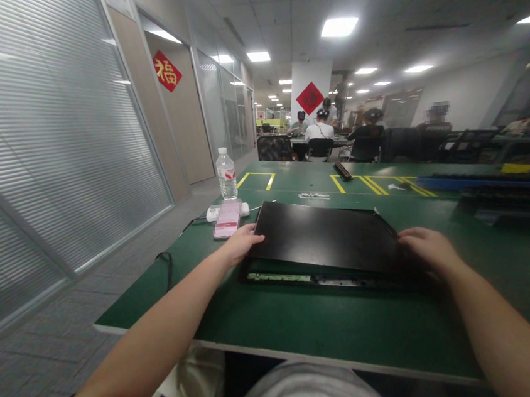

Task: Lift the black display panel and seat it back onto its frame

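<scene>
A flat black panel [326,236], like a laptop lid or screen, lies on the green table [316,326] in front of me, over a base whose near strip with a green circuit board [278,277] shows. My left hand [240,244] grips the panel's near left corner, fingers curled on its edge. My right hand [429,249] holds the near right corner, fingers bent over the edge.
A water bottle [226,174], a white power strip [213,213] and a pink phone [227,221] sit left of the panel. Black and blue trays [495,184] lie at the right. Several people sit at far tables. A glass wall runs along the left.
</scene>
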`<state>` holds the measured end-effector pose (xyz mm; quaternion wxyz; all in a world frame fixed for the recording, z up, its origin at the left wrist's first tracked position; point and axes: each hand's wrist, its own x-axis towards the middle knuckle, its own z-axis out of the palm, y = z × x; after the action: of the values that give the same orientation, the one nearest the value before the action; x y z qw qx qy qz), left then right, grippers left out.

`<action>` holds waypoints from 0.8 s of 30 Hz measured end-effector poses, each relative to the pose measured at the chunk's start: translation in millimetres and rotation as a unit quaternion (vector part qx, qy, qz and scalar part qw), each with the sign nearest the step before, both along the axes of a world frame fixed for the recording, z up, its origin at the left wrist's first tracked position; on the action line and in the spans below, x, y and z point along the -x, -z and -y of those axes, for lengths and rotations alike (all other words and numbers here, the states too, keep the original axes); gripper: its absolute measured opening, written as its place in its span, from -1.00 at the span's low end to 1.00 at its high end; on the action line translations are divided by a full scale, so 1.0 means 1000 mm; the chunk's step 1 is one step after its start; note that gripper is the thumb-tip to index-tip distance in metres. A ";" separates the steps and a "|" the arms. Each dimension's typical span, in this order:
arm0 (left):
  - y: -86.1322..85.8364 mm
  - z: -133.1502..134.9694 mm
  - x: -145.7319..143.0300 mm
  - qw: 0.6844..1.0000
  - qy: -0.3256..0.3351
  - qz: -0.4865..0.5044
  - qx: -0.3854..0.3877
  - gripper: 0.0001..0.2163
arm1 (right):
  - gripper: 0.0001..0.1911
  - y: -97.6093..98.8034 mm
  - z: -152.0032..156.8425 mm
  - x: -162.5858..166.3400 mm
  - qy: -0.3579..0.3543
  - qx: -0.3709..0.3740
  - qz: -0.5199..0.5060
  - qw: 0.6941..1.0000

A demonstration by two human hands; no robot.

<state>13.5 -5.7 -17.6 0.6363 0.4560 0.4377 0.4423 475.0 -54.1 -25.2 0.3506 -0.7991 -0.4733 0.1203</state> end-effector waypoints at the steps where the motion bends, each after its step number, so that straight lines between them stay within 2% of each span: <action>1: 0.000 0.000 0.000 1.000 -0.003 -0.002 0.002 -0.58 | -0.77 -0.001 0.000 0.001 0.001 -0.003 0.002 1.000; 9: 0.000 0.001 -0.001 1.000 -0.014 0.004 0.003 -0.57 | -0.77 -0.005 0.003 0.004 0.000 0.013 -0.007 1.000; 16: -0.001 0.002 -0.001 1.000 -0.020 0.019 0.001 -0.59 | -0.75 -0.001 0.000 0.001 -0.002 0.014 -0.026 1.000; 24: -0.003 0.000 -0.001 0.995 -0.021 0.029 -0.089 -0.61 | -0.73 0.004 -0.002 -0.002 0.002 0.017 -0.039 0.999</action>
<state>14.4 -6.0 -14.2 0.5964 0.4885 0.3870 0.5059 477.3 -52.4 -28.8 0.3553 -0.8004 -0.4560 0.1585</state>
